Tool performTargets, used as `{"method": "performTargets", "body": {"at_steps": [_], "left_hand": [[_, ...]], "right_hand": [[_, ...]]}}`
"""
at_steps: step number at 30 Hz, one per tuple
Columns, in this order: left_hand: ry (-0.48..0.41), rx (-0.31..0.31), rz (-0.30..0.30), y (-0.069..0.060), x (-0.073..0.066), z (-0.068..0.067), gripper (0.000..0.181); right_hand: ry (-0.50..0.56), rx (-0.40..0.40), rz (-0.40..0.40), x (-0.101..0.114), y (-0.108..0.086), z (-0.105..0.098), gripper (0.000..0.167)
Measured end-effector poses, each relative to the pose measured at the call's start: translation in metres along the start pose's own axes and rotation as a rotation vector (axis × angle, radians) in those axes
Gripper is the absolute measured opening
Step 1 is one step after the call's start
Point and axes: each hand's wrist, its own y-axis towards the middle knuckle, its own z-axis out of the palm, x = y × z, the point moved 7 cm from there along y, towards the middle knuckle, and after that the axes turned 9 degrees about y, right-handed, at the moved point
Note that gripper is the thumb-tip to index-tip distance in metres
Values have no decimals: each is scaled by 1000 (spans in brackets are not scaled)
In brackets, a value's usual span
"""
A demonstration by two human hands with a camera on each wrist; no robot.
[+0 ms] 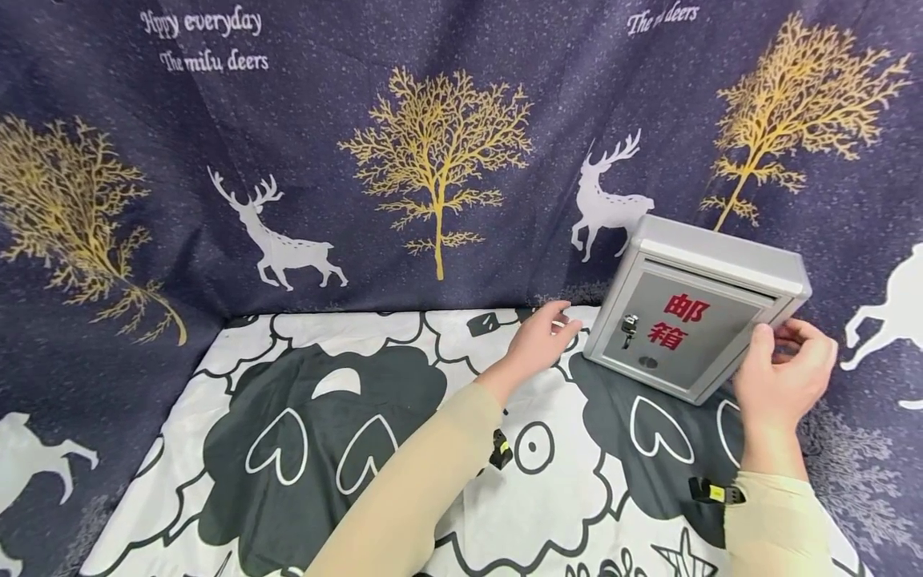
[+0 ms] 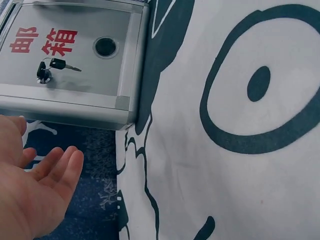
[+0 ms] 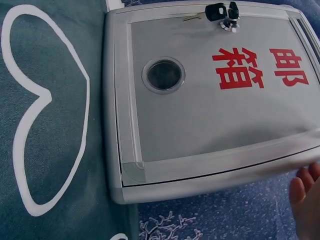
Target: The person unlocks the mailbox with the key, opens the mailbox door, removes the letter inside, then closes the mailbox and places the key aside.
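Observation:
A silver-grey metal mailbox (image 1: 678,308) with red characters on its front stands at the right of the cloth-covered table. A key ring with keys (image 2: 58,64) hangs from its lock, and a round window (image 3: 164,75) sits low on the door. My left hand (image 1: 541,340) is just left of the box, apart from it, fingers loosely bent and holding nothing; the left wrist view shows its palm (image 2: 35,195). My right hand (image 1: 786,377) is at the box's right side, thumb by the front edge and fingers loosely bent. Whether its fingertips touch the side is hard to tell.
A white and dark cartoon-print cloth (image 1: 534,489) covers the table. Behind it hangs a dark blue curtain (image 1: 303,144) with white deer and golden trees, close behind the mailbox. Black straps with yellow marks (image 1: 717,491) are at both wrists.

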Motion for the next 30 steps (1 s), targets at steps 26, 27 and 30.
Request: {"method": "performTargets", "body": {"at_steps": [26,27,30], "left_hand": [[36,74,82,14,-33,30,57],[45,73,82,14,-34,30,57],[84,70,86,16,-36,32,58]], "right_hand": [[-439,858,58,-34,4,7,57],[-440,861,58,-34,4,8,56],[-447,865,57,-34,3,9,53]]}}
